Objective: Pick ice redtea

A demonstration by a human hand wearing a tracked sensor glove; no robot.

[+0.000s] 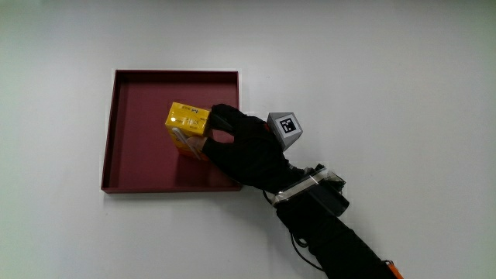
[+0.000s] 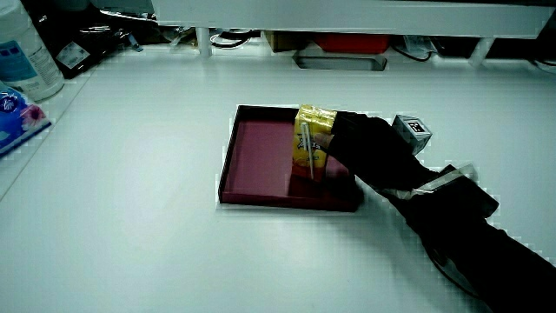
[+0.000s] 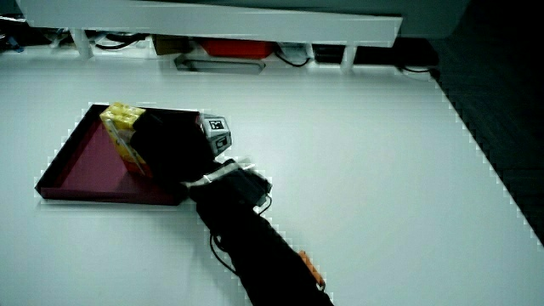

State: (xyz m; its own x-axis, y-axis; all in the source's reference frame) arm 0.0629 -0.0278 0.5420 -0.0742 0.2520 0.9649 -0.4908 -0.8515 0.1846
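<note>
Seen from above: a yellow carton (image 1: 187, 128) standing in a shallow dark red tray (image 1: 139, 116) on a white table (image 1: 403, 77). Gloved hand (image 1: 244, 147) closed around the carton from the side, one finger over its top edge, thumb against the face nearer the person. Patterned cube (image 1: 284, 127) on the back of the hand, forearm (image 1: 333, 232) trailing toward the person. In both side views, carton (image 2: 311, 139) upright, near the tray wall (image 3: 59, 157) where the hand reaches in; straw taped to one face. Probably the grasp just made, lift not yet begun. To do it well: squeeze gently, since a thin carton likely dents; lift straight up until clear of the tray rim; keep it upright; avoid dragging the tray along. Bottle (image 2: 26, 52) and small packet (image 2: 17, 117) at the table's edge, well apart.
</note>
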